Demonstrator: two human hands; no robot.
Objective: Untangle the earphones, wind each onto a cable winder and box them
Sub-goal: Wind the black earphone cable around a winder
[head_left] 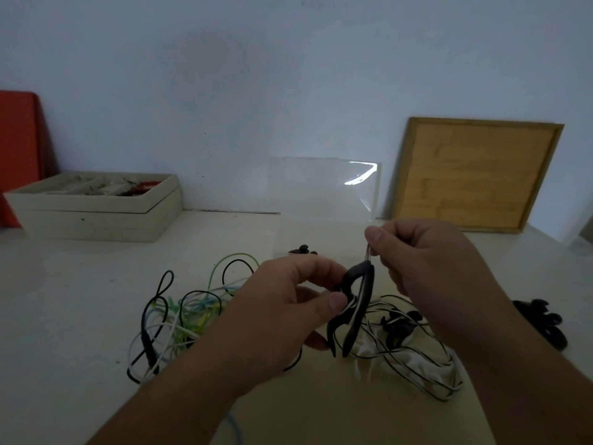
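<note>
early days imo | left hand (288, 303) grips winder (359, 303), right hand (423, 258) pinches plug (368, 252) just above it | tangle (179, 316) left of winder not done | box (96, 216) further left, contents unclear

Hands screen much of an earphone tangle on a dim surface (80, 300).
The left hand (282, 313) covers the near side of the cable tangle (179, 316) and part of the black winder (356, 309) it grips. The right hand (430, 271) pinches a plug (368, 253), its upper end buried in the grip. The wooden box's (96, 216) contents are too blurred to name. The left edge cuts a red panel (16, 149). Dark pieces (542, 319) lie half behind the right forearm (529, 380).
</note>
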